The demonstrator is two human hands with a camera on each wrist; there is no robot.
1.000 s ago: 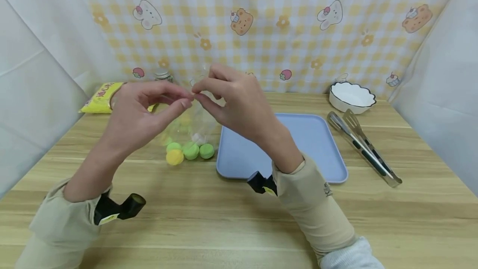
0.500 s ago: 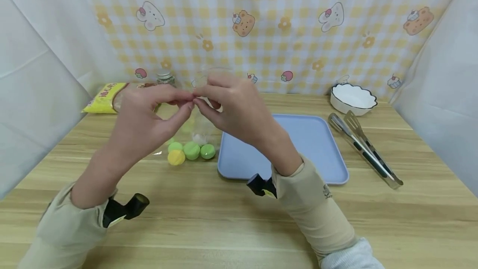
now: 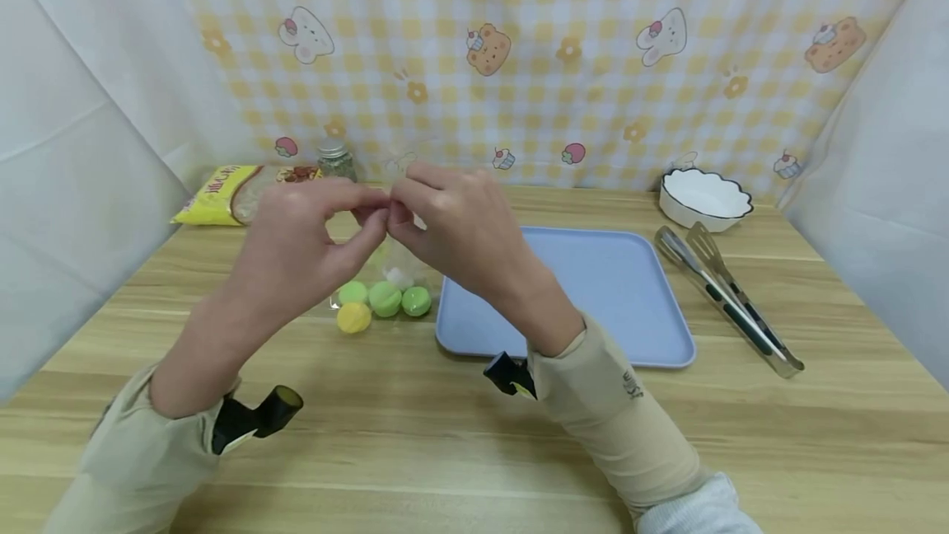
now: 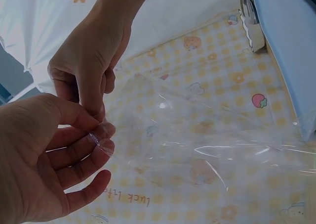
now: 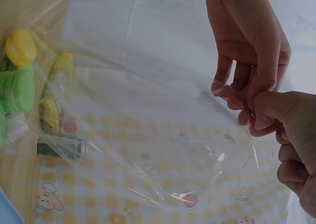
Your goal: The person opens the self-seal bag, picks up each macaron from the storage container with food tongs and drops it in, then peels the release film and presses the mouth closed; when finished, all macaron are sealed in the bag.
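A clear plastic bag (image 5: 143, 120) hangs from my fingertips with macarons at its bottom. Green macarons (image 3: 385, 299), a yellow macaron (image 3: 353, 317) and a white macaron (image 3: 399, 277) show near the tabletop in the head view. My left hand (image 3: 292, 229) pinches the bag's top edge between thumb and forefinger. Right against it, my right hand (image 3: 467, 237) pinches the same edge, its other fingers curled in. In the left wrist view the gathered plastic shows at the left fingertips (image 4: 104, 147), and the transparent bag stretches away to the right.
To the right of the bag lies a blue tray (image 3: 593, 287). Metal tongs with dark grips (image 3: 730, 299) and a white scalloped dish (image 3: 704, 198) sit farther right. At the back left are a yellow packet (image 3: 222, 196) and a glass jar (image 3: 337, 161). A checked curtain (image 3: 534, 48) hangs behind.
Both hands stay together at the bag's top edge. The right hand's fingers have curled in closer, and its fingertips sit slightly lower. The head view has shifted a little.
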